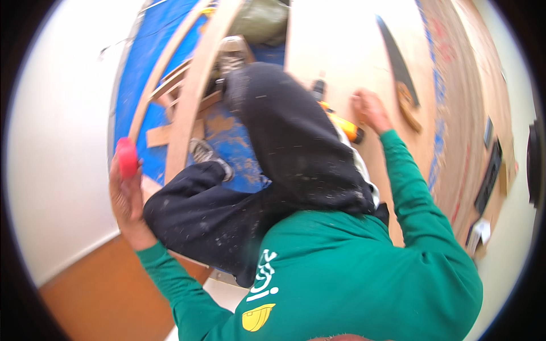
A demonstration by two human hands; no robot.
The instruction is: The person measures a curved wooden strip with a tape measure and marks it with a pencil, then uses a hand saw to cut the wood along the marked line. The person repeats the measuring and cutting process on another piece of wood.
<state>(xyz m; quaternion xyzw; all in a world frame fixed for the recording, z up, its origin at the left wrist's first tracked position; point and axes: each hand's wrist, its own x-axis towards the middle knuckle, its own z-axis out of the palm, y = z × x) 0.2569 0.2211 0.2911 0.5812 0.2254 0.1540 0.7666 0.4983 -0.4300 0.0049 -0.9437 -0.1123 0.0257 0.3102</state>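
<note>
My left hand (126, 196), out at the left, has its fingers wrapped round a red rounded object (127, 157) whose exact kind is not clear. On the right, my right hand (371, 110) is over a pale wooden board (347, 51), its fingers curled in and slightly blurred; whatever they hold, if anything, is hidden. Just left of that hand a yellow and black tool (345, 126) lies on the board, partly behind my leg. Farther right rests a handsaw (398, 59) with a brown wooden handle, its blade pointing away from me.
Long wooden strips (196, 85) run over a blue sheet (131, 74) strewn with sawdust, beside a wooden frame (170, 85). An olive bag (260, 21) sits at the far end. Stacked boards (463, 113) at the right carry a black level-like bar (488, 179). A white wall (62, 125) stands left.
</note>
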